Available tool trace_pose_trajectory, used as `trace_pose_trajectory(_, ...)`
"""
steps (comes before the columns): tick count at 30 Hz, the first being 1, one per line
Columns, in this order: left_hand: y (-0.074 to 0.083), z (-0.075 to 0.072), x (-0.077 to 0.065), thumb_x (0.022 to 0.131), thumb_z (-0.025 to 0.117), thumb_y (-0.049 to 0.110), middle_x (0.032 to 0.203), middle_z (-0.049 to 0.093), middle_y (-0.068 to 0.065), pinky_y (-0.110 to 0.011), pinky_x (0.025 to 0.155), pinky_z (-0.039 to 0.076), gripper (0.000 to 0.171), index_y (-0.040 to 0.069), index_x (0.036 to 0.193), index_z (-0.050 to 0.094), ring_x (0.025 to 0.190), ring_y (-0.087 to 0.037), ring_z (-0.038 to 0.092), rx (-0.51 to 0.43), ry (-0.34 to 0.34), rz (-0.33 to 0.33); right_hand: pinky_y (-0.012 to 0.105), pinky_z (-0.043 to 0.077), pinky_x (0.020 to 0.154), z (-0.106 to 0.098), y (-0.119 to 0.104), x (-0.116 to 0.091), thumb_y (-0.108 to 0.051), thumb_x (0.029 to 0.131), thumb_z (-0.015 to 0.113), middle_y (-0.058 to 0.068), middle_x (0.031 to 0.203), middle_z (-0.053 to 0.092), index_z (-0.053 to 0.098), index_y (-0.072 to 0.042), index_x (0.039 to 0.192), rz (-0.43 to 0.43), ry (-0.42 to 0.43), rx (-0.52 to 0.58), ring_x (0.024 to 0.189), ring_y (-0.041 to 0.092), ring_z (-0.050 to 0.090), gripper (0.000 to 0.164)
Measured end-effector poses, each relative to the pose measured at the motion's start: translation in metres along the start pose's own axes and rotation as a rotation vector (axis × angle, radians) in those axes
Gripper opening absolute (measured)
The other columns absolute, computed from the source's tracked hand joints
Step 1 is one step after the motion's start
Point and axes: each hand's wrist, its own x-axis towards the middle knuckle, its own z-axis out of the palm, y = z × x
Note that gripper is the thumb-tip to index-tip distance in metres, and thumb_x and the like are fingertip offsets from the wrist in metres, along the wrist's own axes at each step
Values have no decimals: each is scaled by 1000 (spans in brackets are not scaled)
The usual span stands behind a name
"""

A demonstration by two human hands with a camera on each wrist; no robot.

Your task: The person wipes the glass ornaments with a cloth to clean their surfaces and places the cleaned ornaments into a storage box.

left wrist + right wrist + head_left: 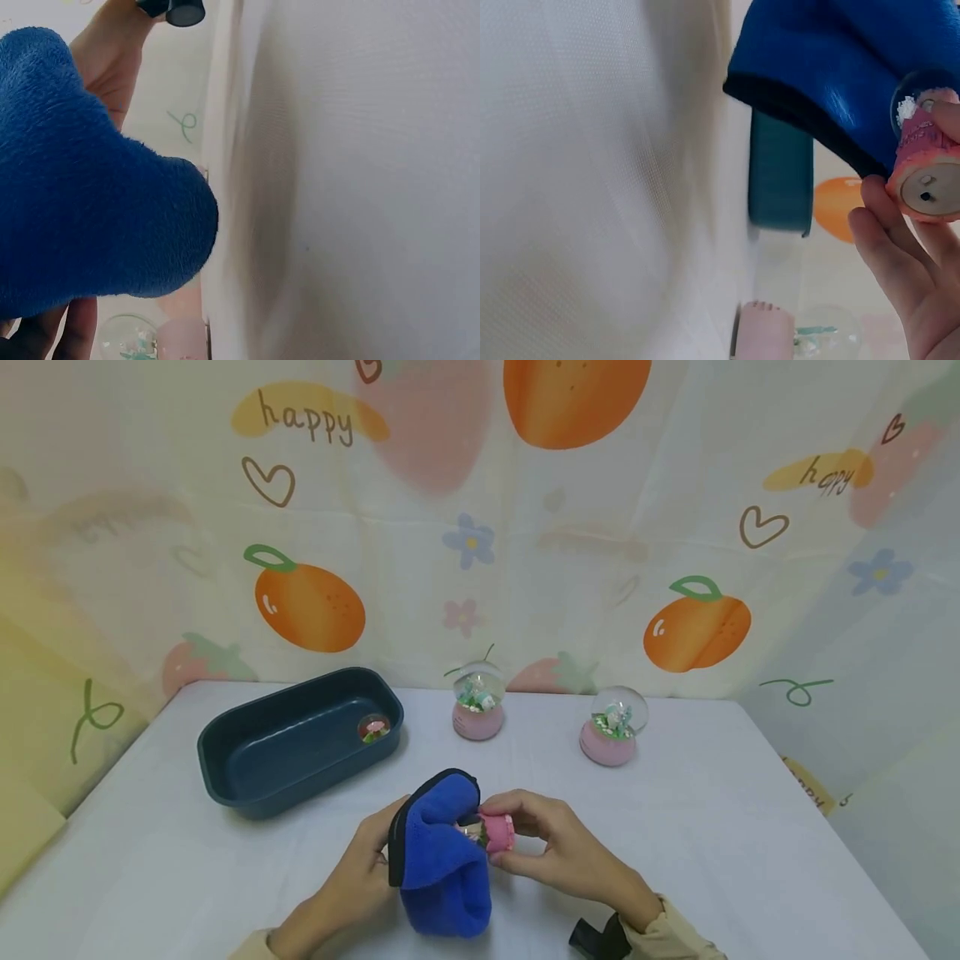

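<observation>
- Blue cloth (448, 881) hangs lower centre, gripped by the left hand (366, 864).
- Right hand (558, 850), fingers curled, pinches a small globe (500, 832).
- 2 snow globes (478, 703) stand at centre.

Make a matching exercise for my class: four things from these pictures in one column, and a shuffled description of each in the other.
Column 1
1. Left hand
2. Right hand
3. Tray
4. Rightmost snow globe

Column 2
A. Clear dome on a pink base
B. Gripping a pink ornament
C. Dark blue-green, with a small domed ornament inside
D. Holding a blue cloth

Pairs: 1-D, 2-B, 3-C, 4-A
</observation>
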Motion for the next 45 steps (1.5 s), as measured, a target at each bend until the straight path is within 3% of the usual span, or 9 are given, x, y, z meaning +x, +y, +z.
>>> trace_pose_trajectory(8, -2, 0, 2, 85, 71, -1, 114, 66, -2, -29, 91, 53, 47, 15, 127, 59, 103, -9, 62, -78, -78, -68, 32, 55, 92, -3, 1, -1, -10, 92, 69, 15, 131, 63, 58, -9, 123, -47, 11, -49, 121, 20, 62, 33)
trace_pose_trajectory(14, 0, 0, 3, 86, 71, 6, 135, 61, -6, -29, 104, 47, 61, 14, 142, 50, 125, -9, 56, -87, -152, -118, 37, 54, 95, -4, 2, 0, -5, 93, 66, 18, 136, 59, 55, -8, 124, -86, -33, -47, 129, 27, 58, 33)
trace_pose_trajectory(21, 3, -4, 3, 81, 57, -14, 96, 67, -4, -25, 81, 52, 35, 8, 108, 63, 90, -2, 58, -96, -88, -122, 33, 52, 97, -4, -1, 0, -5, 93, 66, 18, 136, 60, 53, -8, 125, -75, -43, -57, 130, 27, 56, 35)
trace_pose_trajectory(25, 3, -3, 2, 86, 67, 1, 115, 68, -7, -26, 93, 51, 38, 7, 123, 60, 106, -5, 62, -142, -116, -225, 30, 54, 95, -3, -2, -1, -9, 93, 68, 16, 132, 62, 54, -9, 126, -82, -27, -88, 125, 25, 61, 36)
trace_pose_trajectory(29, 1, 0, 0, 85, 73, 10, 129, 64, -5, -25, 100, 47, 55, 15, 136, 53, 117, -8, 60, -155, -148, -259, 30, 56, 91, -1, -3, -1, -14, 91, 72, 11, 124, 66, 56, -10, 126, -65, 0, -114, 112, 17, 65, 39)
trace_pose_trajectory(34, 2, 4, 0, 82, 78, 13, 136, 60, -4, -27, 105, 45, 69, 18, 143, 46, 123, -13, 58, -107, -148, -197, 29, 58, 85, 1, -6, 0, -17, 88, 76, 7, 114, 70, 59, -11, 122, -38, 24, -134, 94, 9, 68, 38)
trace_pose_trajectory(37, 3, 5, 0, 80, 79, 14, 134, 60, -2, -29, 104, 47, 70, 18, 142, 47, 120, -13, 59, -51, -124, -153, 30, 58, 85, 2, -7, 0, -14, 87, 76, 6, 114, 70, 60, -11, 122, -62, 21, -150, 96, 10, 68, 38)
trace_pose_trajectory(41, 4, 5, 0, 82, 74, 11, 117, 64, 4, -26, 93, 50, 54, 18, 132, 54, 104, -8, 60, 31, -75, -68, 31, 57, 88, 3, -7, 0, -8, 85, 77, 4, 120, 69, 61, -13, 121, -98, 13, -164, 108, 15, 66, 40)
trace_pose_trajectory(45, 4, 5, 0, 88, 60, -2, 104, 63, 3, -25, 83, 49, 39, 16, 122, 59, 92, -8, 58, 3, -40, -16, 31, 56, 92, 3, -6, -1, -3, 84, 76, 5, 123, 67, 61, -14, 119, -133, 3, -184, 115, 18, 65, 39)
